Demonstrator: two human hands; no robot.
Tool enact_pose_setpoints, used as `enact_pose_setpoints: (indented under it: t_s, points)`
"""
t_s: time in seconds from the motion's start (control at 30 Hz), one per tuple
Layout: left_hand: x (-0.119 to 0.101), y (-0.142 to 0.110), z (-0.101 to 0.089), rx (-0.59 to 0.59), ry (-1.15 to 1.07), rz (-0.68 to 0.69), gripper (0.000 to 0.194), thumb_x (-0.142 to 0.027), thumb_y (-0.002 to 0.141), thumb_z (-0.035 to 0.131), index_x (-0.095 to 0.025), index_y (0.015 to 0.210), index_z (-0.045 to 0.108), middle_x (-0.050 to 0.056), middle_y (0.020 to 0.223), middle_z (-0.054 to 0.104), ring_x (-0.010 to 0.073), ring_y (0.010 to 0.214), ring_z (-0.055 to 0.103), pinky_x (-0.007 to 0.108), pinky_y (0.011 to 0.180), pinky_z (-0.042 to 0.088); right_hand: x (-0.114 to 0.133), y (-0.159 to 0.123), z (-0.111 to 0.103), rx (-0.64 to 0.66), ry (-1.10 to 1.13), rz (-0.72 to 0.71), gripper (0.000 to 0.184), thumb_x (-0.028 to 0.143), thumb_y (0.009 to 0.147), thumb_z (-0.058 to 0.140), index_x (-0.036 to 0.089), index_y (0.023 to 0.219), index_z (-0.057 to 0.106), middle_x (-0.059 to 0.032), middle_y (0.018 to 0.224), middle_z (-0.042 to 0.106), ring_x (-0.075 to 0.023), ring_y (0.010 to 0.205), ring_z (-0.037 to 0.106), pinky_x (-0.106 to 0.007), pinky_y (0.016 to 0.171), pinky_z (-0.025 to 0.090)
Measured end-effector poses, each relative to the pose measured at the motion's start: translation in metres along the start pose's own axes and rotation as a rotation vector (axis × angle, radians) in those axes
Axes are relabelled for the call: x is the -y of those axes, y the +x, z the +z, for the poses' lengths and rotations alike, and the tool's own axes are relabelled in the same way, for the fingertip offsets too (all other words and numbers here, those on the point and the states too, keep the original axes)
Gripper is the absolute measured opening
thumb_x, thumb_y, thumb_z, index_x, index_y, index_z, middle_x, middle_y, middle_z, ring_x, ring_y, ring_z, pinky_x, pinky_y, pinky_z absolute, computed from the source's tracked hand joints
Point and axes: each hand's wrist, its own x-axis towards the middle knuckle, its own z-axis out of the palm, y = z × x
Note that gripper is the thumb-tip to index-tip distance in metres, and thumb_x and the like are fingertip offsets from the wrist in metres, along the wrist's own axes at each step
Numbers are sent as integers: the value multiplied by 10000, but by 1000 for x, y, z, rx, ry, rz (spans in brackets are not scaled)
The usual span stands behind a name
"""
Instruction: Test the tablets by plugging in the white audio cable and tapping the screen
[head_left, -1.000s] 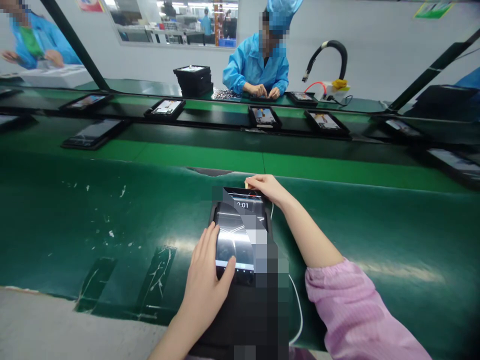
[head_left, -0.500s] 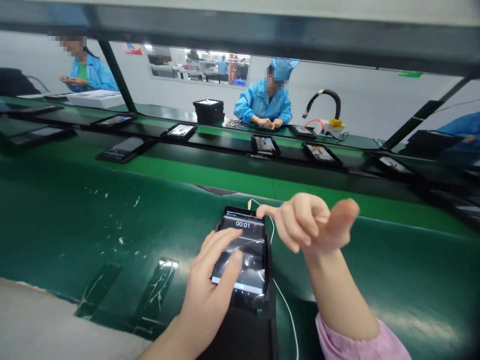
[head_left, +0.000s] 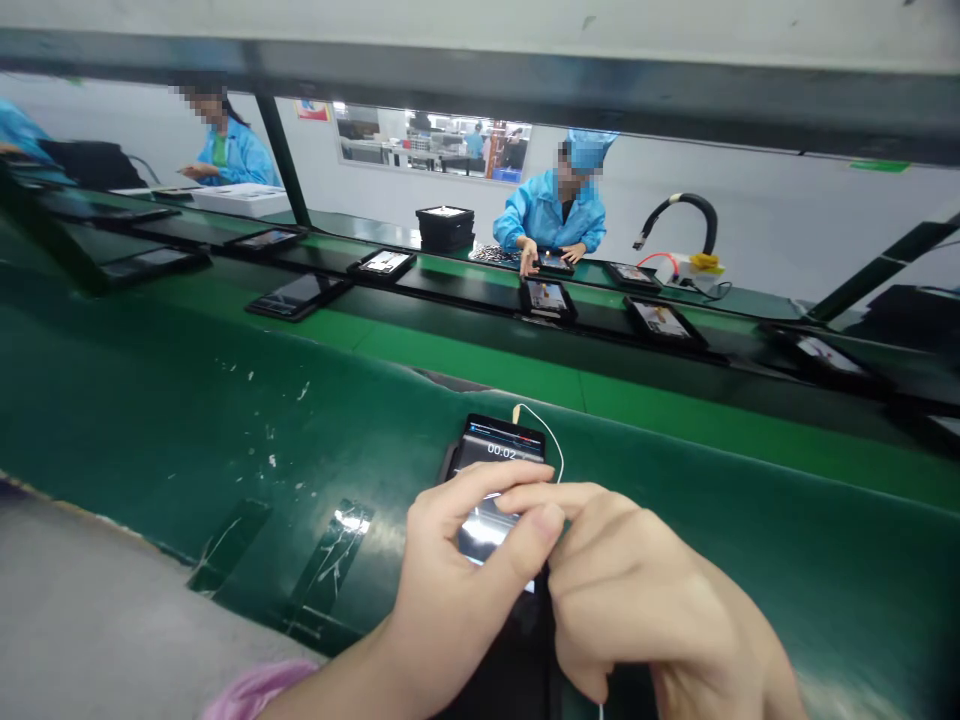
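Observation:
A black tablet [head_left: 501, 440] with its screen lit and a timer at 00:02 lies in a dark holder on the green bench. A pale yellow plug [head_left: 516, 413] with a thin white cable [head_left: 553, 436] stands at its top edge. My left hand [head_left: 465, 570] is open over the lower screen, thumb and fingers apart. From the right, my right hand [head_left: 637, 575] reaches in with its index finger stretched out and the other fingers curled; I see nothing in it. The fingertips of both hands meet above the screen; whether they touch the glass I cannot tell.
Several tablets in black frames, such as one tablet [head_left: 289, 297], lie along the dark conveyor [head_left: 450, 303] beyond the bench. Opposite, a co-worker [head_left: 555, 205] in blue handles a tablet beside a stack of black trays [head_left: 446, 228]. A grey beam [head_left: 480, 80] crosses overhead.
My right hand has left the plug at the tablet's top and come down to my left hand over the screen. The timer went from 00:01 to 00:02. The view has tilted up.

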Motion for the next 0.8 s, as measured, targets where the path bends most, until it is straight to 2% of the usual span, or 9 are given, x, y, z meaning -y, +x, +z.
enact_pose_setpoints:
  t_s: [0.07, 0.17, 0.27, 0.4, 0.63, 0.73, 0.8]
  points:
    - [-2, 0, -2, 26, -8, 3, 84, -243, 800, 712, -225, 860, 767, -9, 802, 755, 151, 738, 704, 218, 733, 571, 5, 0, 4, 54, -160, 40, 438, 282, 1059, 376, 207, 627, 381, 82, 507, 399, -75, 439, 383, -219, 681, 429]
    - [-2, 1, -6, 67, -35, 39, 83, -194, 818, 693, -239, 823, 763, -27, 804, 731, 117, 753, 673, 174, 718, 540, 15, 2, 7, 192, -401, 102, 465, 274, 982, 574, 200, 576, 359, 89, 490, 374, -87, 448, 306, -241, 678, 403]
    - [0, 3, -10, 80, -46, 64, 111, -157, 812, 703, -249, 782, 758, -32, 827, 708, 105, 814, 651, 148, 735, 520, 21, 7, 9, 209, -557, 120, 517, 292, 980, 585, 193, 549, 318, 88, 470, 349, -99, 452, 229, -248, 659, 389]
    - [3, 4, -16, 92, -30, 25, 130, -144, 811, 713, -263, 775, 751, -42, 857, 698, 97, 853, 642, 133, 762, 507, 20, 10, 13, 209, -645, 83, 510, 289, 1035, 453, 202, 546, 335, 66, 485, 403, -118, 461, 252, -264, 666, 404]
    - [0, 8, -30, 119, 28, -32, 140, -155, 826, 696, -267, 763, 753, -39, 880, 710, 106, 865, 647, 145, 777, 505, 17, 10, 21, 379, -794, 51, 431, 246, 1010, 432, 210, 582, 476, 38, 489, 453, -143, 438, 326, -335, 745, 454]
    - [5, 12, -41, 101, 67, -33, 136, -165, 810, 700, -275, 771, 770, -32, 873, 721, 118, 859, 649, 167, 784, 500, 20, 13, 16, 313, -730, 86, 522, 366, 1052, 349, 225, 560, 453, 42, 471, 429, -146, 424, 338, -347, 818, 480]
    - [18, 11, -52, 68, 95, -60, 114, -190, 795, 709, -276, 771, 780, -18, 860, 720, 138, 856, 647, 205, 794, 497, 22, 13, 8, 258, -668, 139, 564, 461, 1057, 316, 230, 554, 428, 57, 461, 404, -136, 413, 351, -342, 907, 472]
